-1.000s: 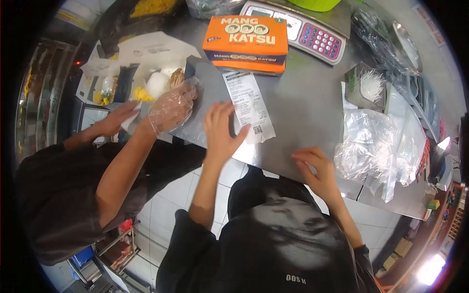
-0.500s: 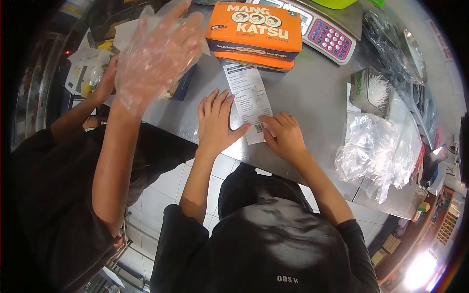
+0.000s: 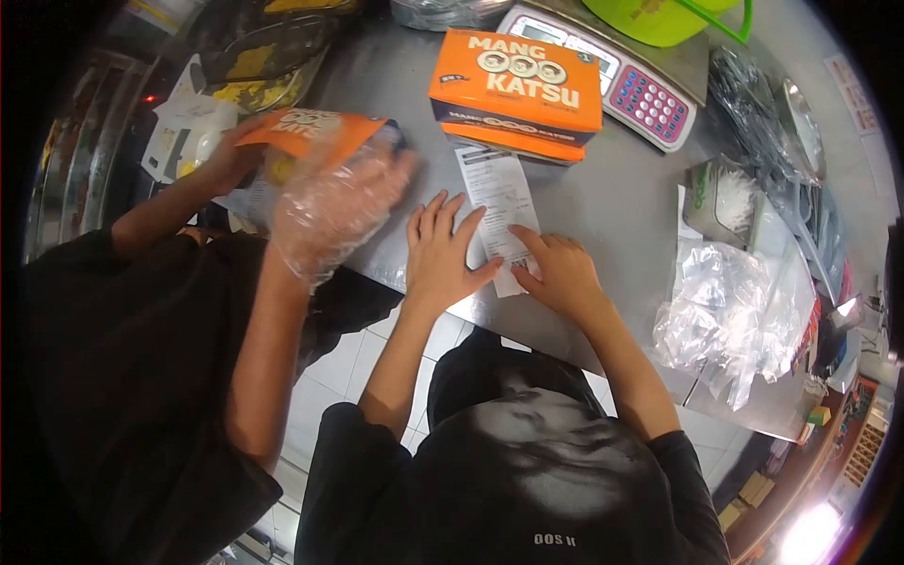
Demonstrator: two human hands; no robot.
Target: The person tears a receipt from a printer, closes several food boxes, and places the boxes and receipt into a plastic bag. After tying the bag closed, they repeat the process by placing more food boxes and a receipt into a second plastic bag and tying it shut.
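A long printed receipt [image 3: 499, 193] lies on the steel counter, its far end against the orange "Mang Katsu" box [image 3: 518, 85], which is closed. My left hand [image 3: 441, 250] rests flat with fingers spread at the receipt's left edge, thumb toward its lower end. On the other side, my right hand [image 3: 565, 273] lies with its index finger and thumb apart, touching the receipt's right edge. Neither hand grips anything. The fingers partly cover the print near the lower end.
At left, a co-worker's plastic-gloved hand [image 3: 344, 207] is at a second orange box [image 3: 325, 132]. A weighing scale [image 3: 650, 99] and green basket [image 3: 659, 21] stand behind. Clear plastic bags [image 3: 716, 306] and a container of white strips [image 3: 723, 207] lie at right.
The co-worker's gloved hand has come down, and the orange lid of the second box now shows over it. My hands stay at the receipt; the view has shifted slightly.
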